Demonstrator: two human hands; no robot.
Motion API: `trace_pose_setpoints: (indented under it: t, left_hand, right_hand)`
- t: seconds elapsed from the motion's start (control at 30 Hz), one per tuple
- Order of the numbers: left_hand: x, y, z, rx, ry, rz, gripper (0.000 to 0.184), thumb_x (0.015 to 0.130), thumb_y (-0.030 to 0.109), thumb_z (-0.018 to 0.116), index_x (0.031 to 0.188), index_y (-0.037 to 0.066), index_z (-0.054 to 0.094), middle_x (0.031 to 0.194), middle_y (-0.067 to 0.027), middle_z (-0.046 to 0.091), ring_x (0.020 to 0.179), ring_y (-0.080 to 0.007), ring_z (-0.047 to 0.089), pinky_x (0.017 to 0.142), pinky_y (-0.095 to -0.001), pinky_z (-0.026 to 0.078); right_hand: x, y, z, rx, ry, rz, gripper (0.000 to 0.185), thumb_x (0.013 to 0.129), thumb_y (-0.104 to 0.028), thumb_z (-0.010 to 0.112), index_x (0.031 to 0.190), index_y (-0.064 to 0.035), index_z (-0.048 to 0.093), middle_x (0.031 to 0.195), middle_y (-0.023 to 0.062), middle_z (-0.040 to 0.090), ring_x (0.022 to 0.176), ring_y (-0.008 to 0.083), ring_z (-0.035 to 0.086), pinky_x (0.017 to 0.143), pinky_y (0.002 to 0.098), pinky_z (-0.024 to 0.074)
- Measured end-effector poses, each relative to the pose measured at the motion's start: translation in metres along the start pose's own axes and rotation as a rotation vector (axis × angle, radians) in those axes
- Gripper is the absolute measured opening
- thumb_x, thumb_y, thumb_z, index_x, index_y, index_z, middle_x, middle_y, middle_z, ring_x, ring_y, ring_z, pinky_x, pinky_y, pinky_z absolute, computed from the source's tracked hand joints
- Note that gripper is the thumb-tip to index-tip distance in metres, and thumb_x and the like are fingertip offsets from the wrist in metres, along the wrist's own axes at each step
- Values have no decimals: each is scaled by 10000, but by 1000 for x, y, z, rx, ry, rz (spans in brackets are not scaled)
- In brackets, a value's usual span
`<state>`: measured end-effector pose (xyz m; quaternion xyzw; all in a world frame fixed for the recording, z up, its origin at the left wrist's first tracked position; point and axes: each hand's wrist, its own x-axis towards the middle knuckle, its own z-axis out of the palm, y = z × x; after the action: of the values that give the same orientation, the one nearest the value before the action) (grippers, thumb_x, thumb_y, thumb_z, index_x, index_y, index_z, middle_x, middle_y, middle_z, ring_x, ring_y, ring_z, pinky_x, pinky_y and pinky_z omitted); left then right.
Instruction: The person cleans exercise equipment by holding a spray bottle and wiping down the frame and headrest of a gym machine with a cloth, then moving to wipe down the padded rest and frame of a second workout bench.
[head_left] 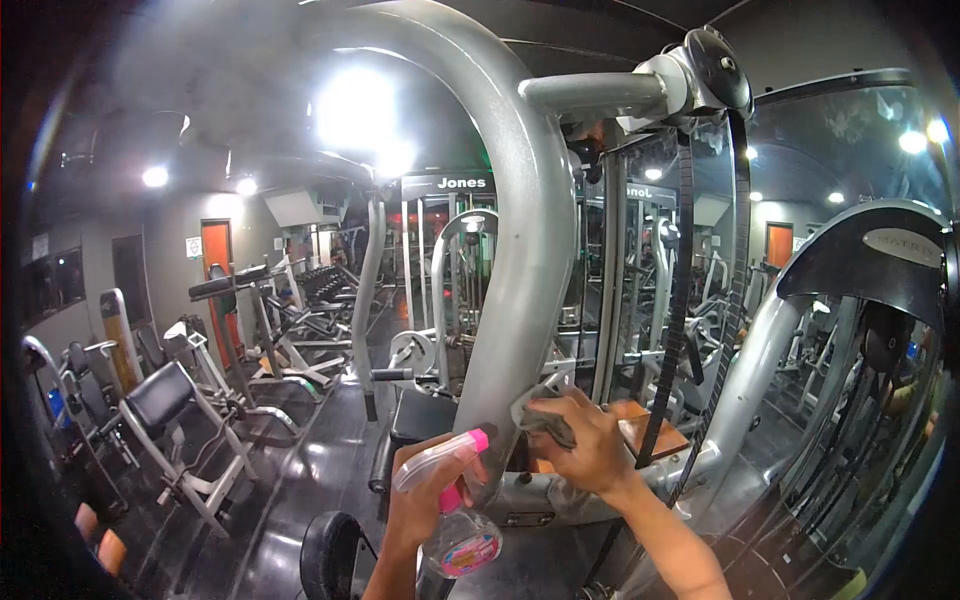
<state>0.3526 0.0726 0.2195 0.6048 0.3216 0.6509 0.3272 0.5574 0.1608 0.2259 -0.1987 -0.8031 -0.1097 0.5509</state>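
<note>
In my left hand (420,500) is a clear spray bottle (462,540) with a pink and white trigger head, its label pink. The fingers wrap around its neck. My right hand (585,440) grips a dark grey cloth (548,422) and presses it against the lower part of a thick silver machine frame tube (525,250). This tube rises from near my hands and curves over at the top. The bottle hangs just left of the tube's base, upright and slightly tilted.
A black belt (668,310) runs down from the pulley (712,70) at upper right. Another machine column with a black shroud (870,255) stands right. Behind are a padded bench (160,400), a black seat (420,415), and a mirror reflecting the gym. A round black pad (328,555) is close below.
</note>
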Motion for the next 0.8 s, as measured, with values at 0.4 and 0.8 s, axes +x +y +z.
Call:
trace_pose_setpoints:
  t: [0.4, 0.8]
  left_hand:
    - [-29, -47, 42, 288, -12, -61, 334, 913, 290, 620, 750, 2, 669, 616, -58, 609, 512, -120, 556, 484, -292, 402]
    - [-53, -115, 100, 447, -47, 8, 281, 875, 169, 668, 683, 7, 542, 576, -126, 471, 469, -282, 458, 473, -350, 356]
  right_hand:
    - [-76, 18, -43, 338, -121, 572, 280, 794, -108, 663, 1042, 1, 595, 1040, 138, 647, 1001, 255, 639, 908, 344, 464]
    - [-202, 28, -25, 207, 222, 730, 280, 757, -69, 685, 1019, -14, 601, 955, 124, 619, 891, 257, 623, 821, 337, 483]
